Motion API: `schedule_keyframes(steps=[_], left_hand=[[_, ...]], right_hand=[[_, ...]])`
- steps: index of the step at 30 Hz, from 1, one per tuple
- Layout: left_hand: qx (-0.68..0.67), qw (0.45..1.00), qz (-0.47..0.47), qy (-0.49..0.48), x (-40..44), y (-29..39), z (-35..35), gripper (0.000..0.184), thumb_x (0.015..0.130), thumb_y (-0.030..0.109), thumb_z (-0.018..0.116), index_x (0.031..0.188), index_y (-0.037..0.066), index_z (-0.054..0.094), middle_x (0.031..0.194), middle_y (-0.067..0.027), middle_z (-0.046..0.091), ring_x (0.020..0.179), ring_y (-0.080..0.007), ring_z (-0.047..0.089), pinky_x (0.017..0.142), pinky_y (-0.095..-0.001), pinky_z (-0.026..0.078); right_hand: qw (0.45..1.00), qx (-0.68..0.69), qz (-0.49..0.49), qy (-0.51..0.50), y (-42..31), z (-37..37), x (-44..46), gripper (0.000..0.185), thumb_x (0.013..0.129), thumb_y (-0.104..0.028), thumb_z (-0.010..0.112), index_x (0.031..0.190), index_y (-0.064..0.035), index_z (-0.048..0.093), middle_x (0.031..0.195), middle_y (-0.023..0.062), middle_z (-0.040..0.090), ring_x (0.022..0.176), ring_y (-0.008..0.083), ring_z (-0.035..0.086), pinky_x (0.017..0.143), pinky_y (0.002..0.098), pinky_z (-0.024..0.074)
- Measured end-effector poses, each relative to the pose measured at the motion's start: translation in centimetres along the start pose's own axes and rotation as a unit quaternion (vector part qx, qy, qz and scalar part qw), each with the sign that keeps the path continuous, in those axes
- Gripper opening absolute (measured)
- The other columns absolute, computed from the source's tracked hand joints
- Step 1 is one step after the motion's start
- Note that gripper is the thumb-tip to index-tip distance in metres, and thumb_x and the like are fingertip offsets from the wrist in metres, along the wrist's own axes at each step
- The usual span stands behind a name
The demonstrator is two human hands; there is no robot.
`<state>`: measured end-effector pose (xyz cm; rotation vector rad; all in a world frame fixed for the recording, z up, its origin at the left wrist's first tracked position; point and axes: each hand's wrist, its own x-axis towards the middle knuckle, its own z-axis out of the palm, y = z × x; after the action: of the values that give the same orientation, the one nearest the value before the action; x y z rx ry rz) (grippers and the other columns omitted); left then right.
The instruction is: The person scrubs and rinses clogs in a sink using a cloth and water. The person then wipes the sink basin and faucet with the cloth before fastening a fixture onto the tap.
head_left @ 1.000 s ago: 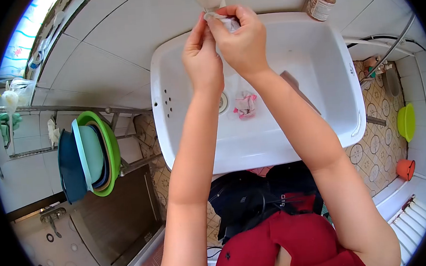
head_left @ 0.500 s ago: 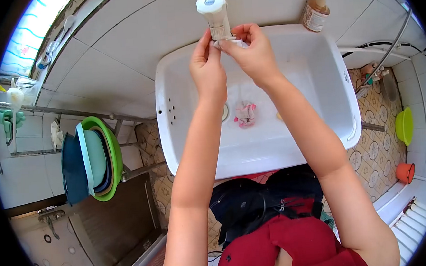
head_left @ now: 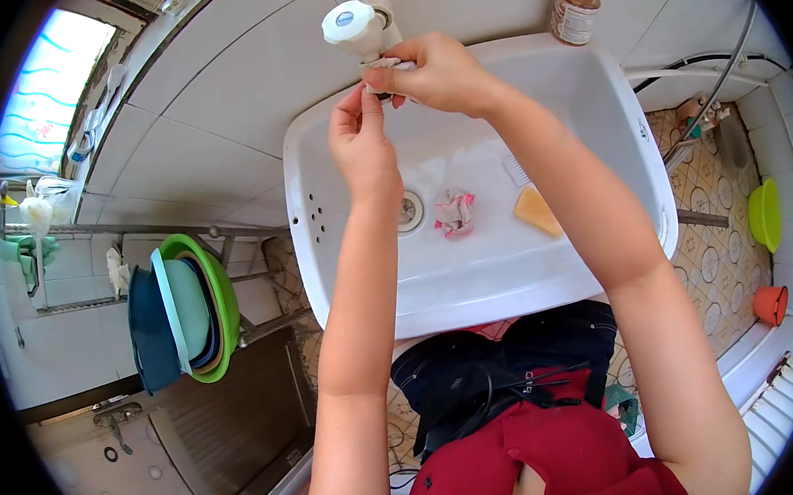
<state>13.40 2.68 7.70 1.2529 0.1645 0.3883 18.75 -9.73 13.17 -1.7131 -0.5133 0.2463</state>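
Note:
Up at the sink's back edge, the white faucet [head_left: 356, 30] has a round knob. My right hand [head_left: 436, 74] is closed on a pale cloth [head_left: 391, 64] at the spout, with the fingertips wrapped round it. Just below, my left hand [head_left: 363, 139] has its thumb and fingers pinched together under the spout; what they grip is too small to make out. In the white sink [head_left: 454, 303], a crumpled pink and white cloth [head_left: 455, 214] lies right of the drain [head_left: 410, 212]. A yellow sponge [head_left: 537, 212] rests farther right, partly beside my right forearm.
A soap bottle [head_left: 574, 8] stands on the sink's back right corner. Stacked basins [head_left: 182, 310] hang on a metal rack at the left. A green basin [head_left: 764, 216] and a red bucket [head_left: 769, 305] are at the right. A window [head_left: 51, 96] is at the upper left.
The view has shifted, and the faucet appears farther left. My right hand has turned sideways across the spout, and my left hand sits lower. The yellow sponge now shows more fully.

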Motion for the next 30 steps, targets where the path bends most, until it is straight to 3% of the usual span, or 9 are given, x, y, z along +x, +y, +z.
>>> schedule_keyframes(steps=[7, 9, 12, 15, 18, 21, 24, 27, 30], left_hand=[[0.004, 1.0, -0.001, 0.014, -0.4, 0.7, 0.4, 0.021, 0.094, 0.018, 0.056, 0.11, 0.005, 0.055, 0.101, -0.0021, 0.059, 0.091, -0.009, 0.054, 0.082, -0.0246, 0.043], [0.011, 1.0, -0.004, 0.021, -0.5, 0.8, 0.5, 0.021, 0.094, 0.018, 0.056, 0.11, 0.005, 0.055, 0.101, -0.0019, 0.06, 0.091, -0.0093, 0.054, 0.082, -0.0248, 0.043], [0.029, 0.999, -0.001, 0.016, -0.6, 1.4, 0.4, 0.024, 0.094, 0.018, 0.057, 0.114, 0.004, 0.054, 0.103, -0.0022, 0.06, 0.092, -0.0094, 0.055, 0.083, -0.0254, 0.043], [0.029, 0.999, 0.025, 0.001, -0.6, 2.5, 0.8, 0.028, 0.093, 0.016, 0.058, 0.113, -0.002, 0.055, 0.107, -0.008, 0.061, 0.1, -0.0133, 0.056, 0.09, -0.0274, 0.044], [0.048, 0.999, 0.025, 0.002, -0.2, 2.5, 1.1, 0.031, 0.093, 0.018, 0.059, 0.116, -0.002, 0.054, 0.11, -0.0089, 0.06, 0.102, -0.0138, 0.056, 0.088, -0.0275, 0.045], [0.008, 1.0, 0.02, 0.011, 0.0, 1.7, 1.2, 0.027, 0.094, 0.017, 0.056, 0.114, 0.0, 0.054, 0.104, -0.0071, 0.062, 0.098, -0.0145, 0.058, 0.084, -0.0269, 0.047], [-0.02, 1.0, 0.018, -0.003, 0.1, 1.4, 0.8, 0.03, 0.093, 0.016, 0.058, 0.116, -0.003, 0.055, 0.107, -0.0094, 0.061, 0.097, -0.0142, 0.058, 0.085, -0.027, 0.048], [0.002, 1.0, 0.019, 0.002, 0.2, 1.5, 0.8, 0.029, 0.092, 0.016, 0.059, 0.115, -0.003, 0.056, 0.104, -0.0091, 0.062, 0.095, -0.0141, 0.059, 0.084, -0.0265, 0.048], [0.0, 0.999, 0.03, 0.011, 0.2, 1.1, 0.9, 0.029, 0.092, 0.017, 0.059, 0.114, -0.003, 0.056, 0.102, -0.0086, 0.063, 0.092, -0.0139, 0.059, 0.083, -0.0276, 0.048]], right_hand=[[0.981, 0.192, -0.029, -0.017, 4.1, 0.2, 0.7, 0.032, 0.088, -0.035, 0.063, 0.091, -0.0028, 0.068, 0.072, 0.0009, 0.06, 0.061, 0.0086, 0.051, 0.054, 0.025, 0.0388], [0.946, 0.322, -0.022, -0.016, 5.5, 1.4, 1.3, 0.026, 0.088, -0.029, 0.061, 0.088, -0.0038, 0.067, 0.072, 0.0017, 0.06, 0.065, 0.0091, 0.052, 0.056, 0.0261, 0.0381], [0.889, 0.443, 0.075, 0.083, 5.5, 3.1, 0.7, 0.024, 0.09, -0.027, 0.058, 0.091, -0.0046, 0.064, 0.078, 0.0019, 0.058, 0.071, 0.0091, 0.051, 0.06, 0.0267, 0.0374], [0.832, 0.551, 0.013, 0.068, 5.4, 3.0, 0.0, 0.023, 0.091, -0.025, 0.055, 0.096, -0.0034, 0.062, 0.084, 0.0018, 0.059, 0.077, 0.0107, 0.053, 0.066, 0.0281, 0.041], [0.861, 0.456, -0.015, 0.227, 3.8, 4.0, -0.2, 0.019, 0.089, -0.018, 0.056, 0.097, -0.0017, 0.063, 0.083, 0.0021, 0.059, 0.079, 0.0132, 0.054, 0.072, 0.0297, 0.0444], [0.948, 0.157, -0.098, 0.26, 2.0, 4.0, -2.3, 0.016, 0.086, -0.011, 0.059, 0.096, 0.0004, 0.064, 0.088, 0.0064, 0.062, 0.083, 0.018, 0.057, 0.077, 0.0321, 0.0466], [0.91, 0.083, -0.216, 0.345, 3.0, 6.3, -2.9, 0.016, 0.083, -0.007, 0.062, 0.096, 0.0005, 0.066, 0.093, 0.011, 0.064, 0.084, 0.0225, 0.059, 0.073, 0.0341, 0.0481], [0.895, -0.013, -0.253, 0.367, 3.8, 6.4, -3.6, 0.016, 0.083, -0.008, 0.062, 0.095, 0.0, 0.068, 0.095, 0.0119, 0.066, 0.084, 0.0252, 0.06, 0.07, 0.0353, 0.0493], [0.905, 0.034, -0.197, 0.376, 3.1, 6.3, -3.3, 0.015, 0.082, -0.008, 0.063, 0.094, -0.0006, 0.068, 0.087, 0.0113, 0.066, 0.08, 0.0241, 0.06, 0.068, 0.0342, 0.0492]])
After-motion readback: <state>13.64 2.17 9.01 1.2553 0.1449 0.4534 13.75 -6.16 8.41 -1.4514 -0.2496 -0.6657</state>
